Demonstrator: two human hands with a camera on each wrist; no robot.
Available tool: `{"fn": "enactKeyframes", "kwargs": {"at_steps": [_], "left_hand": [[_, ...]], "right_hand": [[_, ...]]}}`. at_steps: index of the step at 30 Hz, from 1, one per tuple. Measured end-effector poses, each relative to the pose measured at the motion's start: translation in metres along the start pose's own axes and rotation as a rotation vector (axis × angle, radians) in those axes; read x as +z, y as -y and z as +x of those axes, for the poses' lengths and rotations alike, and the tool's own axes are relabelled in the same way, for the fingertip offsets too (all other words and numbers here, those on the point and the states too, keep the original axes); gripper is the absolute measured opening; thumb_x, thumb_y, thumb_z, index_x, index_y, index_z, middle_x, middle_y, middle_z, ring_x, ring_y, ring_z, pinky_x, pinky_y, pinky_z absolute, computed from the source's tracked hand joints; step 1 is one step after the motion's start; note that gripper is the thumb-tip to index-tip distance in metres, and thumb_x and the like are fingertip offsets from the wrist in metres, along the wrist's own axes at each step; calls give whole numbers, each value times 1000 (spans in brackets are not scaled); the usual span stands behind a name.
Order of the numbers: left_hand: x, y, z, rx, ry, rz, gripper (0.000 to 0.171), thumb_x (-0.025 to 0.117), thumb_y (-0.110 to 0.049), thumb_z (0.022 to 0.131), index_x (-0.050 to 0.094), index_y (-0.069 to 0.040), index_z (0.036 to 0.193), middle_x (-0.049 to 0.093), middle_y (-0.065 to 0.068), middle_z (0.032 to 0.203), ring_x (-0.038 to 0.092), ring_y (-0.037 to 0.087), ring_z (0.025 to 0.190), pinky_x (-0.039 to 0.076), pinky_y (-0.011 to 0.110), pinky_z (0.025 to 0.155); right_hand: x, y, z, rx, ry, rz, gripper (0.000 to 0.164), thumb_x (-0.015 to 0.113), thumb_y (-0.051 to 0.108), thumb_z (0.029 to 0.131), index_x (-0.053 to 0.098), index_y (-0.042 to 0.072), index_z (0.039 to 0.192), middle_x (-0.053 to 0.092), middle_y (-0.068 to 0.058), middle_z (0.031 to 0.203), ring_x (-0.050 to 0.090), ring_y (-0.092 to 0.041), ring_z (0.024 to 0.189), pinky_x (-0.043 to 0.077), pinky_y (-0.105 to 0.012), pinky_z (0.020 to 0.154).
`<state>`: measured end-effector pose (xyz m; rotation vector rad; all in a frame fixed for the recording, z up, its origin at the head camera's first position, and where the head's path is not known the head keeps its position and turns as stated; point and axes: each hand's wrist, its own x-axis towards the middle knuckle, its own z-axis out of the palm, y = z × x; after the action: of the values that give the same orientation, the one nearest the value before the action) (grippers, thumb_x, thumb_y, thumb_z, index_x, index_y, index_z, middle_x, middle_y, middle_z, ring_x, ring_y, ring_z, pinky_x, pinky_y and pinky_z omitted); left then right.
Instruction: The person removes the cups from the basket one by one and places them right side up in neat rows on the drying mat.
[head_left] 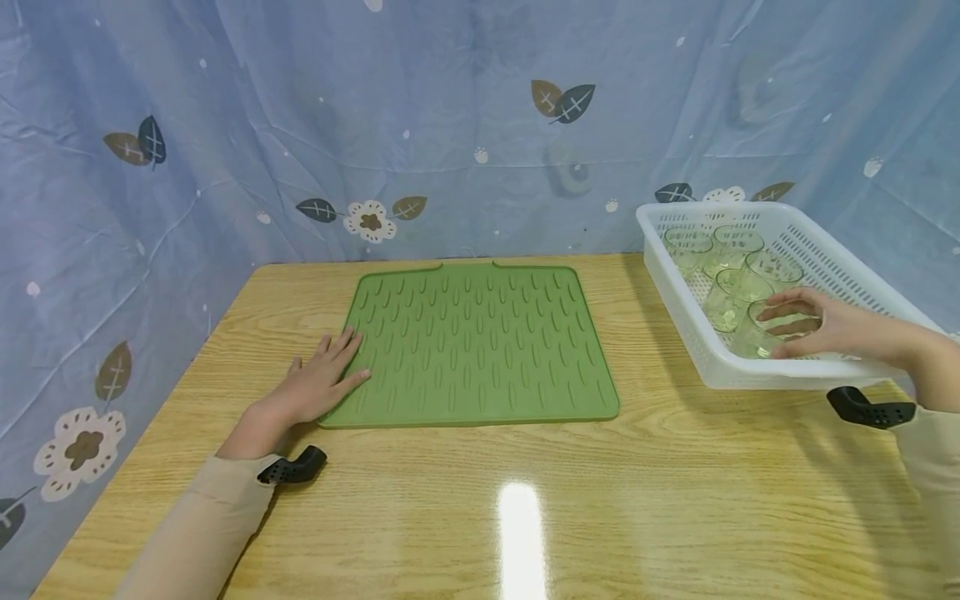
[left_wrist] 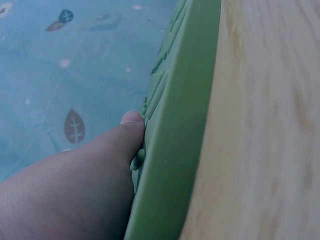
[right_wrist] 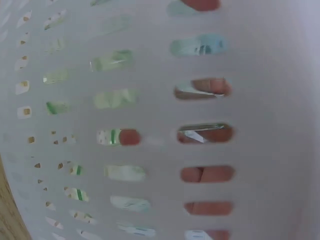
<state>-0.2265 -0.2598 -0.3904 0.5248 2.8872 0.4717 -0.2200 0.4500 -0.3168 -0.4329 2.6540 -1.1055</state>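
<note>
A green ribbed silicone mat (head_left: 480, 342) lies flat in the middle of the wooden table (head_left: 675, 500). My left hand (head_left: 318, 387) rests flat on the mat's near left corner, fingers straight. The left wrist view shows the mat's edge (left_wrist: 170, 150) close up with my thumb (left_wrist: 131, 122) against it. A white slotted basket (head_left: 678, 333) at the right holds several clear glasses (head_left: 731, 296). My right hand (head_left: 813, 325) reaches into the basket and curls round the nearest glass (head_left: 757, 337). Through the basket wall (right_wrist: 150, 145) in the right wrist view, fingers (right_wrist: 205, 174) and glass show in the slots.
A blue cloth with leaf and flower prints (head_left: 450, 125) encloses the table at the back and both sides. Bare wood runs along the near edge, with a bright glare spot (head_left: 519, 533). The basket overhangs the table's right side.
</note>
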Motion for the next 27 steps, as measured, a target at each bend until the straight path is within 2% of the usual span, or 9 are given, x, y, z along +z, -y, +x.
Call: {"fn": "enactKeyframes", "kwargs": {"at_steps": [7, 10, 14, 17, 27], "left_hand": [[0, 1, -1, -1, 0, 1, 80, 38, -56, 109, 10, -7, 166, 1, 20, 170, -3, 49, 152, 0, 82, 107], [0, 1, 0, 2, 0, 2, 81, 38, -56, 108, 10, -7, 166, 1, 20, 170, -2, 49, 152, 0, 83, 107], [1, 1, 0, 5, -2, 1, 81, 39, -56, 109, 11, -6, 166, 2, 20, 170, -2, 50, 152, 1, 83, 107], [1, 2, 0, 5, -1, 1, 80, 38, -55, 109, 11, -6, 166, 2, 20, 170, -2, 50, 152, 0, 83, 107], [2, 3, 0, 0, 2, 3, 81, 37, -56, 109, 10, -6, 166, 1, 20, 170, -3, 49, 152, 0, 83, 107]], "right_hand": [[-3, 5, -2, -22, -43, -28, 71, 69, -5, 94, 22, -8, 148, 49, 27, 124, 56, 13, 104, 57, -24, 77], [-3, 7, -4, -25, -69, -26, 67, 68, -2, 96, 27, 3, 149, 49, 27, 125, 56, 12, 105, 57, -24, 76], [-2, 11, -6, -67, -116, 20, 66, 66, -7, 96, 34, 24, 145, 51, 26, 126, 57, 11, 106, 57, -23, 76], [-1, 13, -6, -99, -143, 49, 71, 63, -11, 96, 36, 32, 145, 51, 22, 128, 56, 11, 108, 56, -21, 76], [1, 25, -4, -138, -225, 50, 72, 60, -13, 97, 36, 30, 150, 51, 20, 129, 54, 11, 112, 53, -15, 76]]}}
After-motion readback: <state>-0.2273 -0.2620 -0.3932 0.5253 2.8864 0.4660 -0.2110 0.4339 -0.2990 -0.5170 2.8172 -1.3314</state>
